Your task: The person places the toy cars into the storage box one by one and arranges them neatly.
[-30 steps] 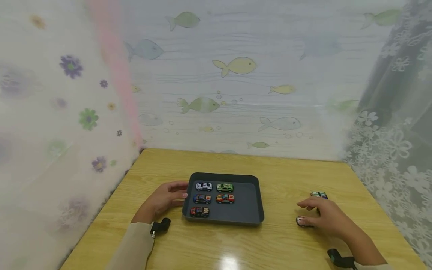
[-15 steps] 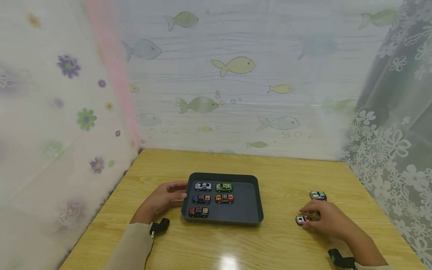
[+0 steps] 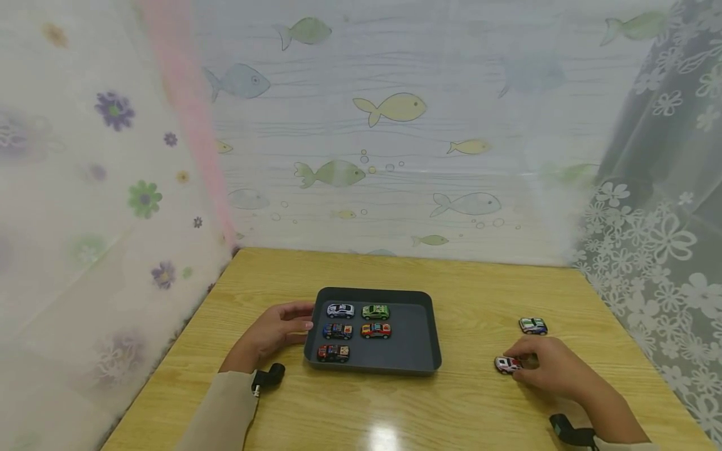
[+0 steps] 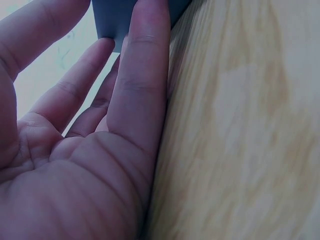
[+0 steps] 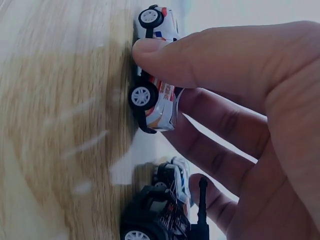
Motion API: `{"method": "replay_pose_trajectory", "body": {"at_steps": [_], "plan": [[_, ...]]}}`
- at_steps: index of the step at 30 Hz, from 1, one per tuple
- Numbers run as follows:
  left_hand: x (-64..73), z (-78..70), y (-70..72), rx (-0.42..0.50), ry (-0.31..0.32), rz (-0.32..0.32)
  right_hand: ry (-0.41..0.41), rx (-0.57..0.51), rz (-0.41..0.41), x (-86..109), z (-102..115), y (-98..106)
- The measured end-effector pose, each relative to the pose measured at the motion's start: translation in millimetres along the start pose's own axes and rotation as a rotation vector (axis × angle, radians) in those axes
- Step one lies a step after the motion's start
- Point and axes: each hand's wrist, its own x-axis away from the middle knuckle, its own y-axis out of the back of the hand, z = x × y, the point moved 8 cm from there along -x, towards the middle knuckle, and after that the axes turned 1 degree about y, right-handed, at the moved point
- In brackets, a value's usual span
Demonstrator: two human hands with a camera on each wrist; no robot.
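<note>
My right hand pinches a white and red toy car at the table's right side. In the right wrist view, the thumb presses the flank of this toy car between its wheels. Its wheels stand at or very near the wood. A green and white toy car sits just beyond that hand. My left hand rests against the left wall of a dark grey tray, its fingers fairly straight. In the left wrist view, those fingers touch the tray's side.
Several toy cars stand inside the tray, among them a green car and a red and yellow one. A black toy vehicle is near the right palm, hidden in the head view. Printed cloth surrounds the wooden table.
My right hand has shifted slightly, from hovering over the white and red toy car to pinching it. The green and white car behind is now uncovered. The left hand and tray stay put.
</note>
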Motion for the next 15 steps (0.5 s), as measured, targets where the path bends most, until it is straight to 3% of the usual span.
{"method": "replay_pose_trajectory", "body": {"at_steps": [15], "plan": [[-0.8,-1.2,-1.9,-0.005,-0.012,0.017,0.043,-0.033,-0.106,-13.7,21,9]]}}
